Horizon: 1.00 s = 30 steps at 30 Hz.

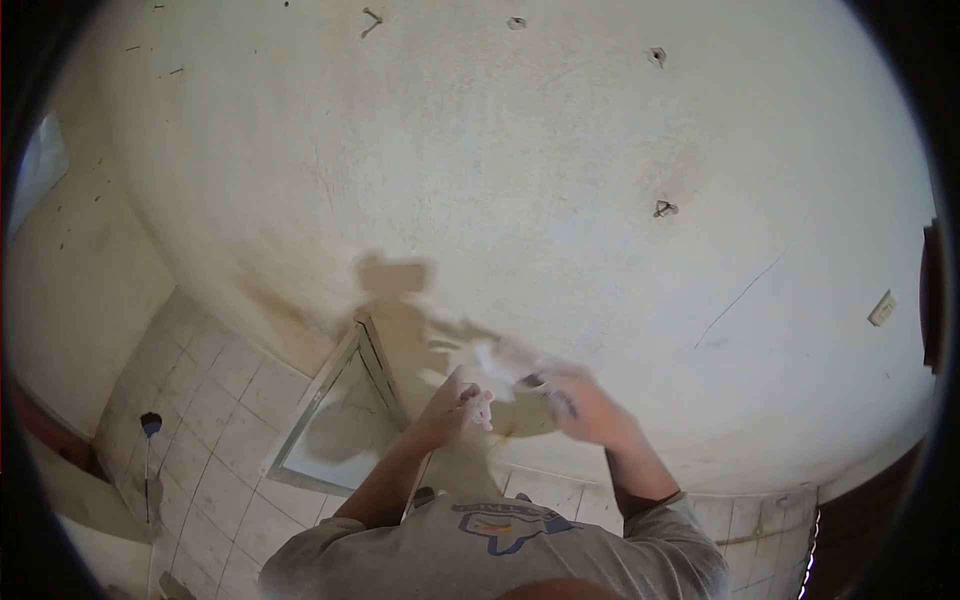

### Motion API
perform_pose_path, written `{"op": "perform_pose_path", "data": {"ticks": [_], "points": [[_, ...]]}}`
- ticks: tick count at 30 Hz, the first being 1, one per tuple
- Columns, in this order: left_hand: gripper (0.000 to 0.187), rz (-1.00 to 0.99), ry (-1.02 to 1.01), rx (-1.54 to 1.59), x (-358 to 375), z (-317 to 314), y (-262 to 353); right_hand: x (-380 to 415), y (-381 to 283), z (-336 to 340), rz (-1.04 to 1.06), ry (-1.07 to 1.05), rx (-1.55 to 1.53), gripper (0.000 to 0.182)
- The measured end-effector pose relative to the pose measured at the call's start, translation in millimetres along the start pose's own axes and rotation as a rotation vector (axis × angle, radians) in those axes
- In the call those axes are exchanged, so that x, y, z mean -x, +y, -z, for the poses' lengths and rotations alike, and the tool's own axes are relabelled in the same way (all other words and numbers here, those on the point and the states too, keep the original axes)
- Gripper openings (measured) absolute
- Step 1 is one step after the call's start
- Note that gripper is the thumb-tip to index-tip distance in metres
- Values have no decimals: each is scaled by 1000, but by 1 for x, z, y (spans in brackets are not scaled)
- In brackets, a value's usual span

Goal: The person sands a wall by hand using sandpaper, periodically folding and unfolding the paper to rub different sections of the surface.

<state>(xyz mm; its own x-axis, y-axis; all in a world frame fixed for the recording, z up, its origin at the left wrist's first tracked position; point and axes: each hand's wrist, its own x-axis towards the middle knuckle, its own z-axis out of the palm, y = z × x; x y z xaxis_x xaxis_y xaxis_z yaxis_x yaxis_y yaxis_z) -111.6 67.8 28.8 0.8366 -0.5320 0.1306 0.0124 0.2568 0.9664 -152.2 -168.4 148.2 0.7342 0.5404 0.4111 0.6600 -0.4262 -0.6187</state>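
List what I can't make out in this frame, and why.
All in the head view:
- Pinkish-white item in the left hand: too small, partly behind fingers.
- Dark item at the right hand: motion blur.
- Shirt lettering: too small.
- Dark object, far right: cut off by lens edge.

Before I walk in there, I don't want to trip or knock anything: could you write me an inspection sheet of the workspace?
Surface: pale wall, stained low down, with a thin crack toward the right.
Job's things: small pinkish-white thing at the left hand; dark thing at the right, too blurred to name.
Clutter: framed panel at the foot of the wall.
Hands: left hand closed; right hand blurred, grip unclear.
Cables: thin line below a dark spot on the floor; cannot tell if it is a cable.
Surroundings: tiled floor; wall plate at far right.
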Motion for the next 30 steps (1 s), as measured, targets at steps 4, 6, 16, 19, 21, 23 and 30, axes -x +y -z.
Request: {"op": "perform_pose_path", "data": {"ticks": [4, 6, 16, 19, 21, 23, 30], "points": [[20, 57, -20, -52, 18, 50, 9, -64, -56, 48, 138, 607, 557, 67], [20, 22, -21, -17, 24, 72, 10, -99, -58, 75, 273, 816, 835, 69], [20, 27, -78, 27, 35, 138, 15, -176, 28, -6, 23, 623, 1124, 84], [21, 5, -85, -15, 43, 149, 14, -181, 33, -38, -64, 590, 1155, 72], [22, 13, -78, -22, 49, 156, 13, -193, 26, -28, -112, 647, 1180, 68], [22, 53, -60, -17, 54, 165, 9, -218, 4, -4, -16, 744, 1214, 65], [25, -41, 35, 65, 57, 200, -4, -305, -58, 72, 273, 819, 1426, 71]]}}
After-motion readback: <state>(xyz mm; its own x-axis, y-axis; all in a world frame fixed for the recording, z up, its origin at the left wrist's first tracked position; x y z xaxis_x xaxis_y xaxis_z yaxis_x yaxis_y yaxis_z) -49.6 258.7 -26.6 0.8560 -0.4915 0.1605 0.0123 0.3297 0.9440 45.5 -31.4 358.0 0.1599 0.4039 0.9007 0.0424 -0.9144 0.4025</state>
